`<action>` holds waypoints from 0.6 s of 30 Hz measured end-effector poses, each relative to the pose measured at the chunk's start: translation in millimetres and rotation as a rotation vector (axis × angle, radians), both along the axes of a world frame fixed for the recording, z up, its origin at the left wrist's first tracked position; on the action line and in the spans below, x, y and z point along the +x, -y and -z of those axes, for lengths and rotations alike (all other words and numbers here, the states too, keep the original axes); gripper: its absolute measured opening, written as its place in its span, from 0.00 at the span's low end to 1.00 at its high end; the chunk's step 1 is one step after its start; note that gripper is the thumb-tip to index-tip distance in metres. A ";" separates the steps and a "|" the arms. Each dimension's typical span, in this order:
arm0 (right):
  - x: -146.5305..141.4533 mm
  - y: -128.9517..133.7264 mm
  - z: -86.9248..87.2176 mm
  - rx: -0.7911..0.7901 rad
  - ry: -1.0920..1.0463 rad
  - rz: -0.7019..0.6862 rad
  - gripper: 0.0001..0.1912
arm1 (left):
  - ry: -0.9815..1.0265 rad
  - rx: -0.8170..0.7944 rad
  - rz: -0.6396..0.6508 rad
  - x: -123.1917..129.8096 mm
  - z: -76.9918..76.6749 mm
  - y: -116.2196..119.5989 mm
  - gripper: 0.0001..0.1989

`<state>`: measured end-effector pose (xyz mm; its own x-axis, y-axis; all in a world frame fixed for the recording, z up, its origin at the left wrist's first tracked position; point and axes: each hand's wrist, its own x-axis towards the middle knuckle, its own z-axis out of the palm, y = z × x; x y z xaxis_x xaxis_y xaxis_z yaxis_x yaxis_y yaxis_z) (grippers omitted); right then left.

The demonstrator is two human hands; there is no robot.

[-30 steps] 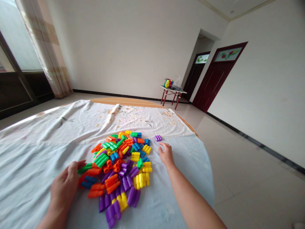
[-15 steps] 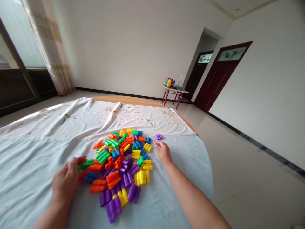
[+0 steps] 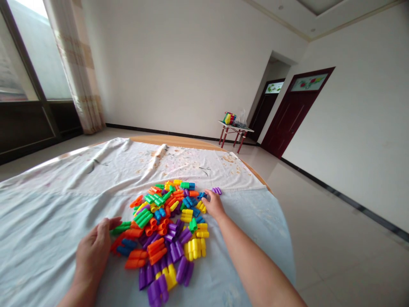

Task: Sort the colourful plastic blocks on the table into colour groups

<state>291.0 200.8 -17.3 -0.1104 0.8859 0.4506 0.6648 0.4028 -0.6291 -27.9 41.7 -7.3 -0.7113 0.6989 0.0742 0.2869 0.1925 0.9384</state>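
A heap of bullet-shaped plastic toy blocks in orange, green, purple, yellow and blue lies between my hands. On the left, my left hand point(image 3: 95, 244) rests beside the heap, its fingers stretched out by a green block point(image 3: 121, 228); I see no grip on it. At the far right of the heap, my right hand point(image 3: 214, 205) has thumb and forefinger around the end of a blue block point(image 3: 201, 195), which still lies among the others. Just beyond that hand a purple block point(image 3: 217, 190) sits apart on the cloth.
The round table bears a light blue and white floral cloth point(image 3: 249, 238), wrinkled at the left. Its wooden edge point(image 3: 179, 140) shows at the back. Farther off stands a small table point(image 3: 244, 128) with a colourful bag point(image 3: 229, 118) and a clear plastic bag.
My right hand has moved slightly left, from bare cloth by the heap to the blue block. My left hand stays by the green block. The view has tilted up a little.
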 end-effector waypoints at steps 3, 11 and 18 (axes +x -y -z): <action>15.2 10.6 -6.2 0.006 -0.026 -0.004 0.20 | 0.003 -0.004 -0.002 -0.4 0.5 -0.8 0.23; 77.0 55.9 -7.8 -0.076 -0.001 -0.086 0.20 | 0.004 -0.008 -0.001 5.7 -6.8 1.5 0.22; 83.2 73.8 -7.8 0.018 0.070 0.003 0.19 | -0.032 -0.118 -0.066 8.2 -12.7 3.3 0.23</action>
<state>374.2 127.1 -9.4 -0.1392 0.8781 0.4577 0.7081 0.4114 -0.5739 -19.7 38.4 5.3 -0.7547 0.6558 0.0174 0.2990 0.3203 0.8989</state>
